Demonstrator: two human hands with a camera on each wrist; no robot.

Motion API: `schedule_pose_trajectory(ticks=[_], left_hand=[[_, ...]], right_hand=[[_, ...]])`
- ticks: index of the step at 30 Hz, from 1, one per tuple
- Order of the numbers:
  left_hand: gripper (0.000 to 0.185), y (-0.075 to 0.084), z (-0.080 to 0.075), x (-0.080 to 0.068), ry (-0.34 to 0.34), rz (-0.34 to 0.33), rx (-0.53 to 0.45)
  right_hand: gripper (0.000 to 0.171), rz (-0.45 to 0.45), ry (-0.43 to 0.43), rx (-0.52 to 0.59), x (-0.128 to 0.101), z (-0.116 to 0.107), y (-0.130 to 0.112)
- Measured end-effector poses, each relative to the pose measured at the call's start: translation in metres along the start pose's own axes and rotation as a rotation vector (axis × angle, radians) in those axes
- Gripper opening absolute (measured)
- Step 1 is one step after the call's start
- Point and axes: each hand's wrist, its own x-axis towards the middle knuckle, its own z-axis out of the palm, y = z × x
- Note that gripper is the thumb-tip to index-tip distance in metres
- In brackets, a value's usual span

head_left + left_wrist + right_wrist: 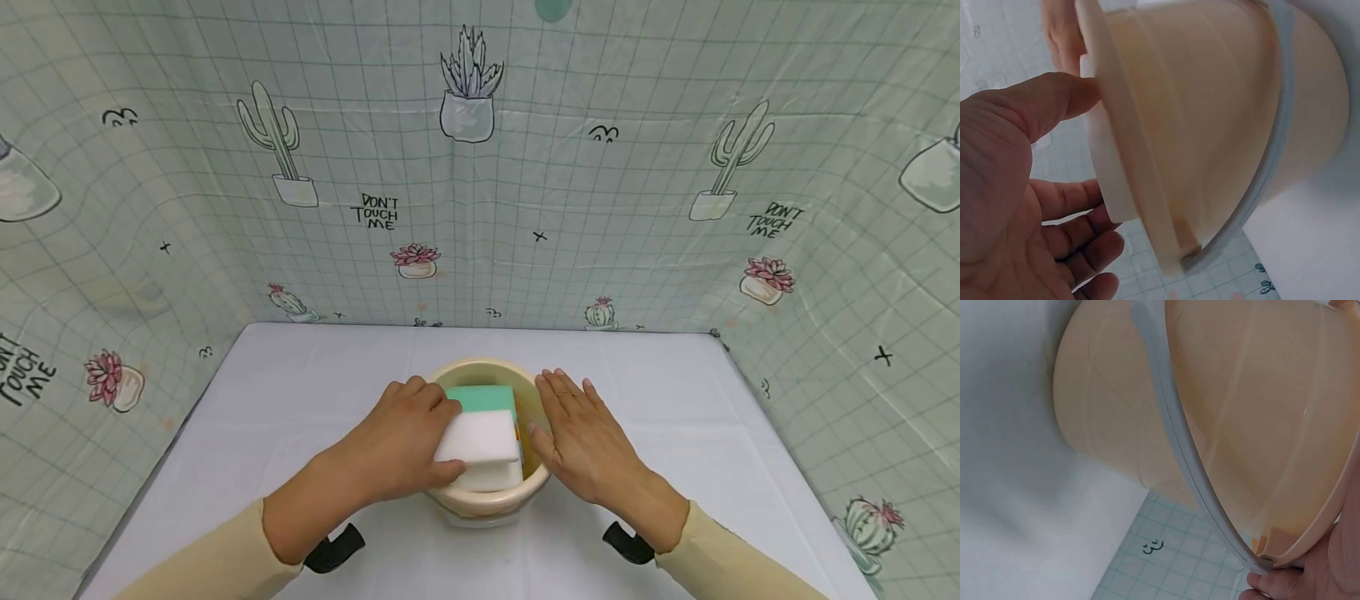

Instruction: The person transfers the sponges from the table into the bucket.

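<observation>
A cream plastic bucket [480, 502] with a grey handle [1270, 144] stands upright on the table. White block-like pieces [480, 437] lie at its near left side, the top one level with the rim or a little above. Behind them, inside the bucket, is a green block [483, 397]. My left hand [405, 442] grips the top white piece at its left side, thumb near and fingers far. With its fingers straight, my right hand [588, 437] rests against the bucket's right rim. What lies deeper in the bucket is hidden, apart from a small orange and blue edge.
A white cloth covers the table [337, 367] under the bucket. Behind it and at both sides hangs a pale green checked curtain [525, 192] with cactus drawings. Dark bands [333, 548] sit at the wrists.
</observation>
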Motion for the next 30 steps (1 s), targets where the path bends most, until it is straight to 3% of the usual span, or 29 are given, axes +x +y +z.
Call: schedule_pose_trajectory(ticks=[8, 18, 23, 30], left_hand=[[0.056, 0.004, 0.006, 0.002, -0.047, 0.031, -0.024], [0.061, 0.002, 0.008, 0.001, -0.103, 0.001, -0.066], [0.057, -0.001, 0.015, -0.001, -0.031, 0.014, -0.042], [0.061, -0.008, 0.03, -0.006, 0.14, -0.01, 0.038]], right_hand=[[0.067, -0.002, 0.004, 0.002, 0.001, 0.0, 0.0], [0.068, 0.007, -0.002, 0.008, 0.0, 0.002, 0.001], [0.068, 0.005, 0.008, 0.009, 0.0, 0.003, 0.001], [0.069, 0.004, 0.006, -0.003, 0.0, 0.002, 0.004]])
